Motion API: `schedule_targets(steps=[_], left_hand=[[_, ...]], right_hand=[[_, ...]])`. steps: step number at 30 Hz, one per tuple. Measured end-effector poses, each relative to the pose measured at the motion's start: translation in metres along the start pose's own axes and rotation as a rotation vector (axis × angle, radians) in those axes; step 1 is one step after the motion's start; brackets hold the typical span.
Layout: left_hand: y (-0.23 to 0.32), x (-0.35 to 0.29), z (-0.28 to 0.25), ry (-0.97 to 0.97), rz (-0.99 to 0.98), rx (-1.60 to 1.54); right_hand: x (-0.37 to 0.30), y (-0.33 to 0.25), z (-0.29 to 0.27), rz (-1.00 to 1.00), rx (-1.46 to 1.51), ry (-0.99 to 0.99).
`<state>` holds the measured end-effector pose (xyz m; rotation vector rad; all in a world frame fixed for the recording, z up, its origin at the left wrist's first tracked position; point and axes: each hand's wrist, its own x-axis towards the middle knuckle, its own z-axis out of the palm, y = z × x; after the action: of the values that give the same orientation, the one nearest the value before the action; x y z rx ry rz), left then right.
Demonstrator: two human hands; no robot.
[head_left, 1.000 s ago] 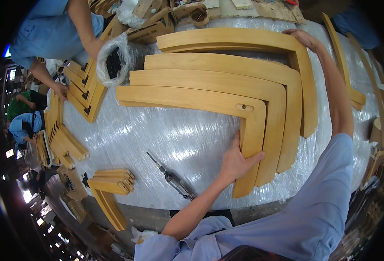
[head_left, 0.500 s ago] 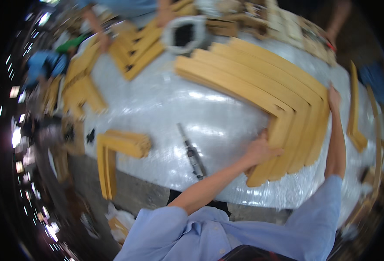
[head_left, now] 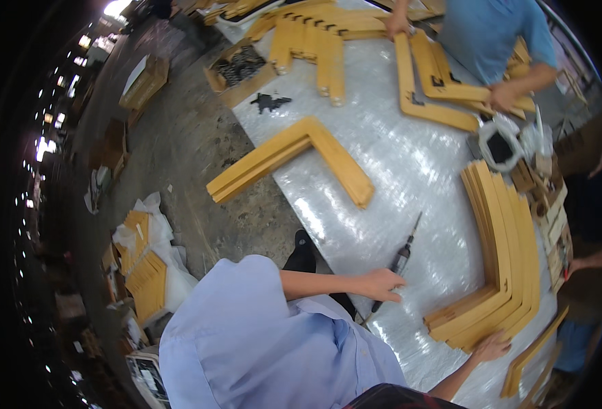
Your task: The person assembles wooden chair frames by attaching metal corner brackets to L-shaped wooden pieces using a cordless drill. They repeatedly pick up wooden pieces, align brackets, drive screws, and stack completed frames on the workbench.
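The left hand (head_left: 380, 284) lies over the rear part of a dark tool (head_left: 401, 261) on the plastic-covered table (head_left: 389, 153); its fingers are bent, and whether they grip cannot be told. The right hand (head_left: 493, 346) is at the near end of a stack (head_left: 504, 273) of L-shaped wooden pieces, right of the tool; whether its fingers pinch the wood cannot be told. A smaller bundle (head_left: 309, 129) overhangs the table's left edge. Across the table, a co-worker's hands (head_left: 502, 97) touch similar frames (head_left: 444, 114).
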<state>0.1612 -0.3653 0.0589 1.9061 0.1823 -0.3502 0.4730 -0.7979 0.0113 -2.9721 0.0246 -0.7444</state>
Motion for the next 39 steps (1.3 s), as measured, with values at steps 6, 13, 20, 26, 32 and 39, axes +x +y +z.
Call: schedule_targets(steps=[6, 13, 20, 26, 32, 39], left_hand=[[-0.055, -0.163, -0.134, 0.409, -0.304, 0.17], [-0.157, -0.281, -0.236, 1.167, -0.137, 0.39], [-0.221, -0.322, -0.288, 0.96, -0.501, 0.417], [-0.226, -0.307, -0.302, 0.903, -0.515, 0.353], [-0.23, -0.293, -0.303, 0.895, -0.546, 0.417], [-0.215, -0.296, -0.307, 0.903, -0.513, 0.401]], right_hand=[[-0.082, -0.128, -0.082, -0.048, 0.254, -0.002], [-0.187, -0.406, -0.156, -0.37, 0.644, -0.336], [-0.232, -0.557, -0.173, -0.714, 0.576, -0.496], [-0.236, -0.594, -0.155, -0.758, 0.465, -0.542], [-0.237, -0.631, -0.131, -0.784, 0.432, -0.71], [-0.246, -0.626, -0.121, -0.69, 0.44, -0.646]])
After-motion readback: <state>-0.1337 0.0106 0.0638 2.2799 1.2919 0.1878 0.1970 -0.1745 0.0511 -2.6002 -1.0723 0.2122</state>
